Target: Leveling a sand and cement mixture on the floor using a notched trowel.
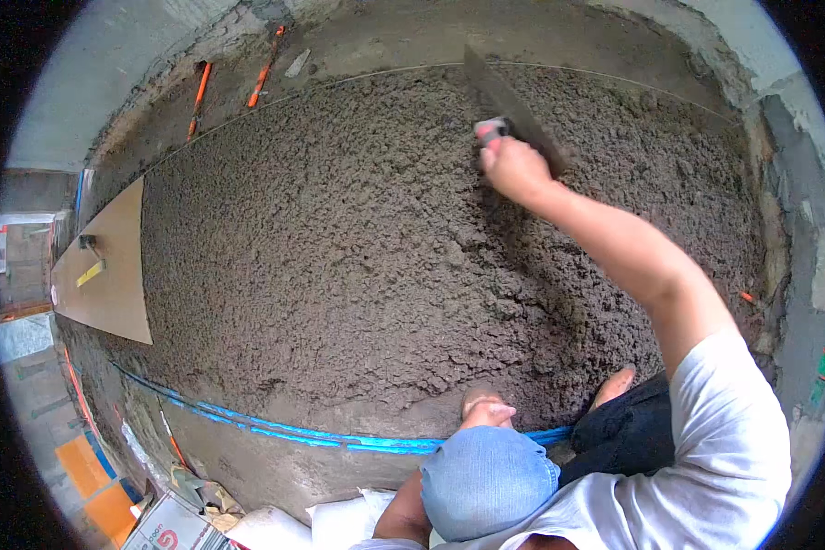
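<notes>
My right hand (520, 171) is closed around the red and grey handle of a trowel (513, 105), out over the far part of the rough grey mortar bed (339, 229). The trowel's long dark blade reaches from beside my fingers to the string line at the back. My left forearm (407, 513) passes behind my denim-covered knee (490, 481). What looks like my left hand (492, 414) shows just beyond that knee, close to a bare foot; its fingers are too unclear to read.
A large beige tile (110, 266) with a yellow-marked tool (92, 266) on it stands at the left. Blue strips (321, 440) run along the near edge. Orange pipes (200, 101) stick out at the back left. Bags (270, 529) and a printed box (170, 527) sit at lower left.
</notes>
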`<action>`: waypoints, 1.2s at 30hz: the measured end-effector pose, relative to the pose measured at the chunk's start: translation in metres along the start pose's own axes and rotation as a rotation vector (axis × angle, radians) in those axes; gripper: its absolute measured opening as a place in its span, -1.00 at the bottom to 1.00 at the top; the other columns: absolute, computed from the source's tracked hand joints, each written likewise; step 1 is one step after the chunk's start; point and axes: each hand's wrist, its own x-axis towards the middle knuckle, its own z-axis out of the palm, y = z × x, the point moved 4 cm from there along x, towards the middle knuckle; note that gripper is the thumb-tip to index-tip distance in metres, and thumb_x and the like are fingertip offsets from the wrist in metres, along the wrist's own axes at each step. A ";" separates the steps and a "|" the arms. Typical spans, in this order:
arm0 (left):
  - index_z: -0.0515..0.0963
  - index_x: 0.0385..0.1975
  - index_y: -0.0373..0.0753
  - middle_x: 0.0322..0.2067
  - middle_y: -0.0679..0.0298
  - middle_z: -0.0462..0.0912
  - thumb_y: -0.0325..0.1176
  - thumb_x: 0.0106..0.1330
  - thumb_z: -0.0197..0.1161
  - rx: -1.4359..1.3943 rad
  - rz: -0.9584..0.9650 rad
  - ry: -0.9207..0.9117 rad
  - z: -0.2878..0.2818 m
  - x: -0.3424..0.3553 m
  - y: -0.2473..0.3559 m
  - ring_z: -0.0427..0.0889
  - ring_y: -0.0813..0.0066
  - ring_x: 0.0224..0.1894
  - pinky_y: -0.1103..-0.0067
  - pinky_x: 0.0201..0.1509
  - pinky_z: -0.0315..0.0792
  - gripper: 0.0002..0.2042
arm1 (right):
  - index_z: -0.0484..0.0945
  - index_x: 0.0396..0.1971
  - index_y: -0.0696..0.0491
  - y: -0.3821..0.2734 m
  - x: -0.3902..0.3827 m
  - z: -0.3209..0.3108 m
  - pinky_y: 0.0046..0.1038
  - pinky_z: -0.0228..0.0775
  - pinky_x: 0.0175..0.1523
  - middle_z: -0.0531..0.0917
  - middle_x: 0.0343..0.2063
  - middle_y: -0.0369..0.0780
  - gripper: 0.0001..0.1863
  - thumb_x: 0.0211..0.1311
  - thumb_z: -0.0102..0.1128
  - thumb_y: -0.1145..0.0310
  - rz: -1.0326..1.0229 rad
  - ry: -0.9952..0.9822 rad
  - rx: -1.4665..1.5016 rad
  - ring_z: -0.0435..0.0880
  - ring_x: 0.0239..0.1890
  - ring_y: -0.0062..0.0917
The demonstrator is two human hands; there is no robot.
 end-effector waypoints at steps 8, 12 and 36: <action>0.48 -0.12 -0.49 -0.31 0.09 0.65 -0.16 0.46 -0.31 0.140 -0.453 0.242 0.036 0.011 0.097 0.62 0.42 -0.27 0.49 -0.15 0.48 -0.50 | 0.57 -0.29 0.17 -0.072 0.037 0.040 -0.19 0.45 -0.03 0.61 -0.21 0.00 -0.63 0.17 -0.08 0.19 -0.205 -0.055 0.078 0.61 -0.17 -0.13; 0.48 -0.10 -0.49 -0.21 0.05 0.62 -0.16 0.46 -0.30 0.289 0.042 0.105 0.009 -0.018 0.029 0.61 0.35 -0.17 0.53 -0.07 0.47 -0.51 | 0.59 -0.34 0.15 -0.107 0.041 0.018 -0.17 0.44 -0.04 0.64 -0.31 -0.01 -0.62 0.15 -0.05 0.14 -0.290 -0.055 0.027 0.62 -0.20 -0.12; 0.32 0.02 -0.59 -0.03 -0.03 0.50 -0.21 0.46 -0.25 0.021 0.109 -0.677 0.001 0.023 0.041 0.48 0.27 0.05 0.42 0.19 0.30 -0.54 | 0.58 -0.41 0.22 -0.015 0.006 -0.024 -0.30 0.43 -0.23 0.63 -0.54 -0.05 -0.44 0.11 0.01 -0.08 -0.247 -0.304 0.134 0.64 -0.39 -0.33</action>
